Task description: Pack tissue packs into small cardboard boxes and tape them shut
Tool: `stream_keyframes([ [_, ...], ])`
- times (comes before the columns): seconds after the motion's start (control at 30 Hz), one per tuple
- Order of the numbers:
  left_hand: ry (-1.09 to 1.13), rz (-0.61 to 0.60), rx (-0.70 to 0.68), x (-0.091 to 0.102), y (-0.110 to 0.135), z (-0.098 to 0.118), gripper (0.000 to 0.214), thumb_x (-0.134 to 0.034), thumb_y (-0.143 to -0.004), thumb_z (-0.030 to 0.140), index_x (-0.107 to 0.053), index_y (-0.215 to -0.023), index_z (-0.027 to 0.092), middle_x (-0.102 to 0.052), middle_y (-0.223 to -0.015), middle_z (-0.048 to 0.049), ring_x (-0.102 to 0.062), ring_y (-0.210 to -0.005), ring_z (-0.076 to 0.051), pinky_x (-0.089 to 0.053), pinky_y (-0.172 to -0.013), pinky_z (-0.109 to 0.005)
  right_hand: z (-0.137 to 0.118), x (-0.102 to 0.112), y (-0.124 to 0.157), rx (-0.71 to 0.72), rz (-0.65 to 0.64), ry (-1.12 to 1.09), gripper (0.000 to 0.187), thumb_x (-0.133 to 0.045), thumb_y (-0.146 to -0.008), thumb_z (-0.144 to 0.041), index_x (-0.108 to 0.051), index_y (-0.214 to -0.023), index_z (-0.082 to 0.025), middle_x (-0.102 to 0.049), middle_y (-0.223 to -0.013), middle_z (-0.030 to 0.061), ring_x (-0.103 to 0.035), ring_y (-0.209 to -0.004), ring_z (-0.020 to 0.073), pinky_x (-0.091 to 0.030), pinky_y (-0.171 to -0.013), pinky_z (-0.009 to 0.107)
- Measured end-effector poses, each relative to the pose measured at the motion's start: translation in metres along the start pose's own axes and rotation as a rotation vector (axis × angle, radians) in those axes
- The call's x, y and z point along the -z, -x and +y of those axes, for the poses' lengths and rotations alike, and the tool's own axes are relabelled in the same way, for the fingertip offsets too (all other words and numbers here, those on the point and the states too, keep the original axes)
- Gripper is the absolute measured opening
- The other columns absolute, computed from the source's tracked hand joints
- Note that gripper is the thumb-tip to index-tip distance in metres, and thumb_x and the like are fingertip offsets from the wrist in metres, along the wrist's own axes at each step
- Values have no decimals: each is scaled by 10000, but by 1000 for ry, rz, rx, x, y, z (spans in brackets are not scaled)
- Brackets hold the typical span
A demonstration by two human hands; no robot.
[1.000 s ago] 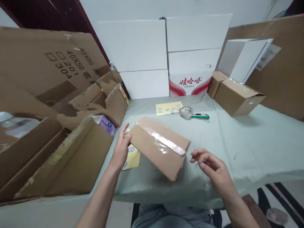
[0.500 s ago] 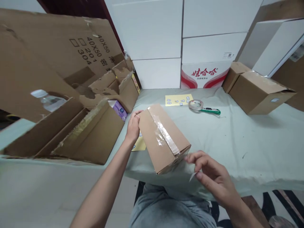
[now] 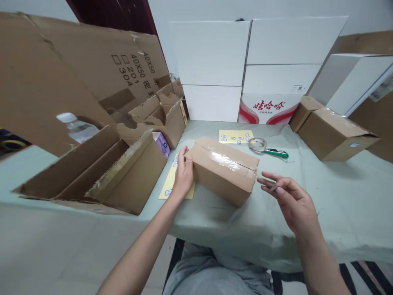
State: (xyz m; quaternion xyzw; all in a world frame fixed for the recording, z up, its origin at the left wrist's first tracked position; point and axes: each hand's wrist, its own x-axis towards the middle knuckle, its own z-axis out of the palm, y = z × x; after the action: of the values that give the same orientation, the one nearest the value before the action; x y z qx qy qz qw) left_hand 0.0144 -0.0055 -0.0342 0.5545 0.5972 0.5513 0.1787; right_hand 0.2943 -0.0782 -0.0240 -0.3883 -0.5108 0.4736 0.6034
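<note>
A small brown cardboard box [image 3: 225,170], sealed along its top with clear tape, lies on the pale green tablecloth [image 3: 322,192] in front of me. My left hand [image 3: 184,174] grips the box's left end, fingers curled over the edge. My right hand [image 3: 291,200] hovers just off the box's right end, not touching it. Its fingers point toward the box, and thumb and forefinger pinch a small pale sticker [image 3: 274,188]. A yellow sticker sheet [image 3: 170,186] lies partly under my left hand.
A second yellow sticker sheet [image 3: 236,136], a clear tape roll [image 3: 257,144] and a green-handled cutter [image 3: 276,153] lie behind the box. Large open cartons [image 3: 123,176] with a water bottle [image 3: 76,127] and a purple pack [image 3: 162,143] fill the left. White boxes [image 3: 215,69] stand behind, a brown box [image 3: 333,133] to the right.
The box has been turned from pointing at me to lying crosswise, with my left hand still on its end. My right hand has drawn back from the box's corner, holding the small sticker.
</note>
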Motion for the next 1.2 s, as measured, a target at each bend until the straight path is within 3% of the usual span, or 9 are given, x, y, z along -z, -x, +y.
stream_keyframes([
  [0.1,-28,122,-142,1,13,18,522,-486,-909,492,-487,-1303,149,-419,-1450,-187,-317,-1410,-301,-212,-1179,-461,-6,-6,9,114,-21,238,93,-597,-927,-277,-597,-876,-199,-681,-904,57,-695,-727,167,-583,-665,303],
  [0.17,-56,165,-371,5,34,38,302,-555,-895,346,-570,-1157,196,-576,-1239,-125,-466,-1263,-267,-310,-1113,-429,-12,-13,14,215,-125,417,50,-548,-941,-211,-584,-907,-203,-646,-845,39,-655,-697,145,-554,-637,269],
  [0.23,-44,-34,-615,11,57,60,153,-545,-889,171,-598,-1022,226,-657,-954,-43,-603,-969,-195,-454,-923,-337,-19,-22,17,329,-239,573,97,-507,-935,-135,-567,-943,-211,-632,-855,34,-637,-748,141,-533,-664,252],
  [0.3,-67,-254,-671,14,74,79,135,-582,-863,136,-601,-984,193,-671,-870,-40,-618,-833,-173,-485,-786,-288,-26,-30,18,441,-327,669,176,-482,-914,-70,-549,-992,-213,-625,-872,30,-624,-791,136,-522,-694,240],
  [0.43,-97,-437,-548,13,87,93,74,-557,-870,129,-604,-841,179,-676,-763,-42,-601,-718,-167,-462,-687,-291,-33,-39,18,576,-392,764,304,-464,-884,-9,-530,-1104,-208,-625,-905,37,-615,-849,148,-513,-732,249],
  [0.53,51,-457,-328,9,90,91,129,-540,-856,128,-610,-767,191,-642,-695,-21,-576,-669,-151,-447,-651,-271,-30,-39,21,567,-284,722,405,-503,-882,-29,-498,-1248,-204,-615,-944,43,-609,-865,153,-509,-762,263],
  [0.73,621,-379,293,-7,108,89,159,-663,-837,321,-655,-774,175,-636,-765,-23,-594,-719,-140,-480,-662,-231,-6,-43,28,274,-166,367,59,-588,-911,-185,-608,-943,-230,-599,-894,28,-608,-850,168,-512,-708,267],
  [1.1,626,-363,90,-19,131,83,104,-598,-914,241,-687,-871,212,-621,-828,-12,-601,-772,-112,-490,-694,-191,5,-52,34,242,-46,83,78,-605,-914,-184,-624,-854,-230,-557,-826,11,-562,-806,126,-500,-704,204],
  [1.2,466,-146,-117,-7,110,67,183,-560,-930,221,-655,-1081,263,-618,-1046,-31,-603,-971,-135,-494,-851,-220,4,-41,37,261,-27,113,109,-560,-934,-159,-606,-868,-232,-553,-848,13,-559,-813,123,-491,-721,210],
])
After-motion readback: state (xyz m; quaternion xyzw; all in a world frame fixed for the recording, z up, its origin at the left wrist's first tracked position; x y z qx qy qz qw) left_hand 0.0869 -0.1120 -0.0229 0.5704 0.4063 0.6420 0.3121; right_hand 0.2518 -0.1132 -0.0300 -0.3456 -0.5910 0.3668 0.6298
